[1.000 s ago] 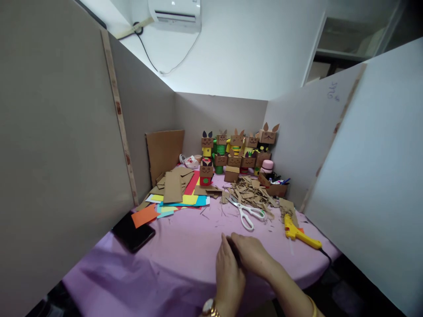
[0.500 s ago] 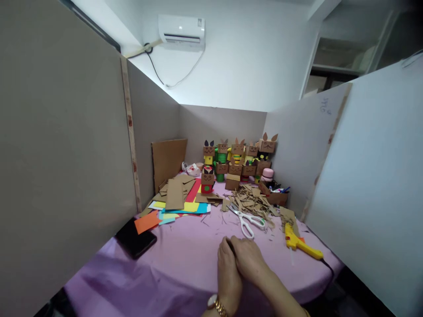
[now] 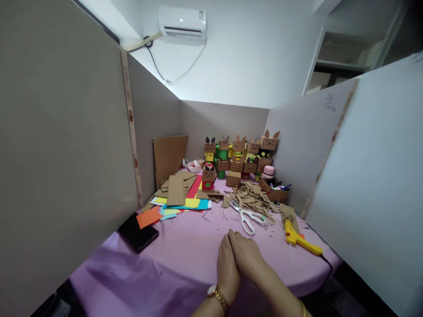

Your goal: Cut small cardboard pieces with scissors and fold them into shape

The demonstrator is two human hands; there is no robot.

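The left hand (image 3: 228,264) and right hand (image 3: 247,255) are pressed against each other, fingers held close together; whether anything is enclosed cannot be told. White-handled scissors (image 3: 242,212) are laid just beyond on purple cloth (image 3: 185,246). Handwriting (image 3: 328,101) on the right partition (image 3: 297,141) cannot be read.

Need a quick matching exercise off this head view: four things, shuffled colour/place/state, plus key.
Things:
1. Left hand
2. Scissors
3. Glue gun
4. Orange paper

Descriptions:
A. Yellow, with a black cord
B. Lying partly over a black device
C. Against the right hand, gold-coloured watch at its wrist
D. White-handled, beside the cardboard scraps

Pairs: 1-C, 2-D, 3-A, 4-B
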